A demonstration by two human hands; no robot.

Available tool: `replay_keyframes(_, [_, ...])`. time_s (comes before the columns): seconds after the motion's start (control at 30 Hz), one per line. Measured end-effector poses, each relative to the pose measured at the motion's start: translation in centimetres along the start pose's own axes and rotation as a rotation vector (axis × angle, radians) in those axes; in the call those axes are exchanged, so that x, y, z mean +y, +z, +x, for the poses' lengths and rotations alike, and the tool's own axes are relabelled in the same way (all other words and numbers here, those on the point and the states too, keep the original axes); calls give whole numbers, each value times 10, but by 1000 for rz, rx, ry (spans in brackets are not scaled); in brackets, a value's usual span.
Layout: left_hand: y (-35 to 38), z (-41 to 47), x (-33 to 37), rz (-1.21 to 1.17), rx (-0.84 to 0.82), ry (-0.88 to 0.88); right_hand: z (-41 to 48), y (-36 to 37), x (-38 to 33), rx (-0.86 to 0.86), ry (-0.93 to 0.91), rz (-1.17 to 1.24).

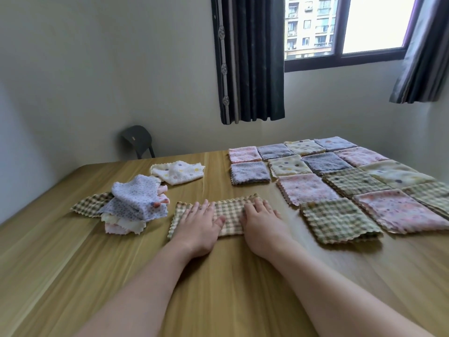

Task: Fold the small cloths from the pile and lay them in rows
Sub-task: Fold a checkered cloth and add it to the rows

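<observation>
A checked green-and-cream cloth [228, 212], folded into a long strip, lies on the wooden table [218, 276] in front of me. My left hand [199, 224] presses flat on its left part, fingers straight. My right hand [261, 223] presses flat on its right part. To the left sits the pile of unfolded cloths [136, 205], a lilac dotted one on top. A loose white dotted cloth [178, 171] lies behind the pile. On the right, several folded cloths lie in rows [340, 181], the nearest a checked square [340, 220].
A dark chair [138, 139] stands beyond the table's far edge by the wall. A window with dark curtains [252, 59] is behind the rows. Bare table surface stretches in front of the strip, under my forearms.
</observation>
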State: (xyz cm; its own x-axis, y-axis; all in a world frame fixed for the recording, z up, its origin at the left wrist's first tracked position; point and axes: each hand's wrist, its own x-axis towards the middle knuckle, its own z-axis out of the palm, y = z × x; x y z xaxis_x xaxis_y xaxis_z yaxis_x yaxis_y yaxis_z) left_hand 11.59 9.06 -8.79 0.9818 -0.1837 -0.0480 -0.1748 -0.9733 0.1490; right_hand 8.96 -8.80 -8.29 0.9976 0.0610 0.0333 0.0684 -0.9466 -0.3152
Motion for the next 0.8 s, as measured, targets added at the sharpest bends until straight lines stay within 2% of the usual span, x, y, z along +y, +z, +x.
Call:
replay_keyframes(0.2, [0, -21, -25, -96, 108, -71, -20, -21, 22, 40, 58, -7])
replay_keyframes(0.33, [0, -41, -33, -292, 375, -150, -25, -24, 22, 163, 23, 39])
replay_keyframes(0.47, [-1, -53, -30, -196, 684, 90, -32, -25, 24, 277, -133, 23])
replay_keyframes(0.53, [-5, -59, -25, -159, 677, 184, -36, -25, 22, 242, -224, -45])
replay_keyframes(0.63, [-5, -62, -18, -186, 537, 229, -34, -22, 22, 200, -279, -56])
replay_keyframes(0.8, [-4, -60, -16, -201, 469, 150, -21, -14, 24, 223, -274, 0])
